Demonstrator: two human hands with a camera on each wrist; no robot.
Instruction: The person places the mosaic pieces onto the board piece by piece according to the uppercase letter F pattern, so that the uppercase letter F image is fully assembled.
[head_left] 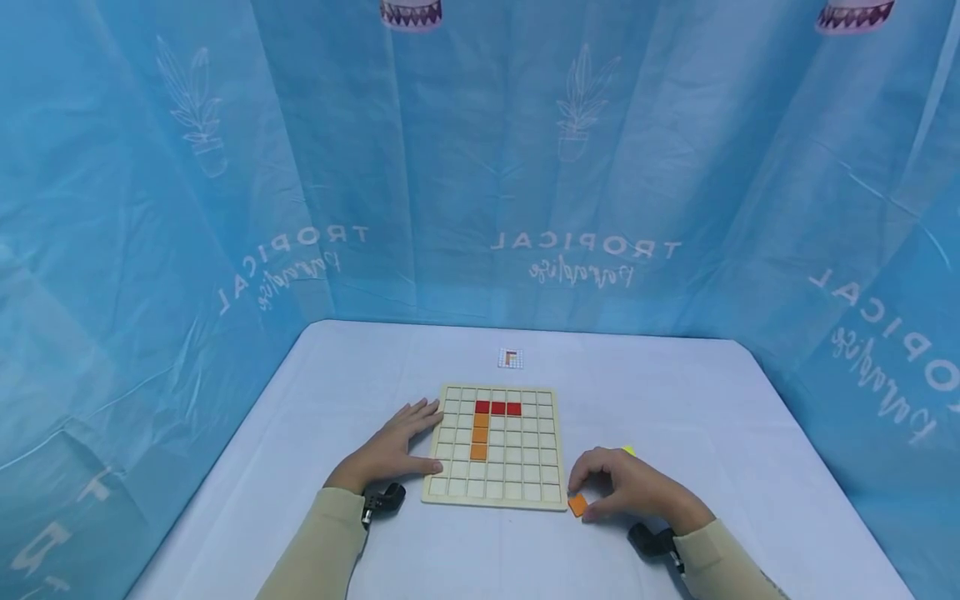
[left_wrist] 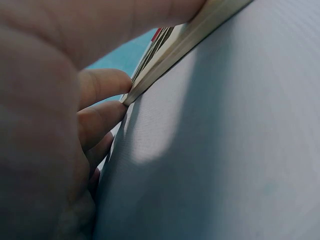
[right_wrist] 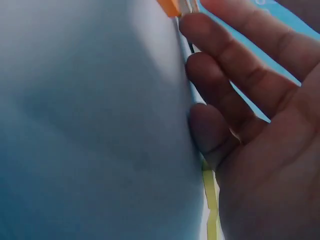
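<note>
A square wooden grid board (head_left: 517, 472) lies on the table. Three red tiles (head_left: 498, 408) form a row in its upper part, and below the leftmost runs a column of three orange tiles (head_left: 479, 435). My left hand (head_left: 390, 450) rests with spread fingers along the board's left edge, thumb lower down; the left wrist view shows fingertips touching the board's side (left_wrist: 165, 67). Just off the board's lower right corner, my right hand (head_left: 626, 483) pinches a loose orange tile (head_left: 577, 504) between thumb and finger. Yellow pieces (right_wrist: 210, 190) lie beside this hand, partly hidden by it.
A small pattern card (head_left: 511, 358) with a red and orange figure lies beyond the board. White cloth covers the table (head_left: 660, 392). Blue printed curtains (head_left: 480, 167) hang behind and at both sides.
</note>
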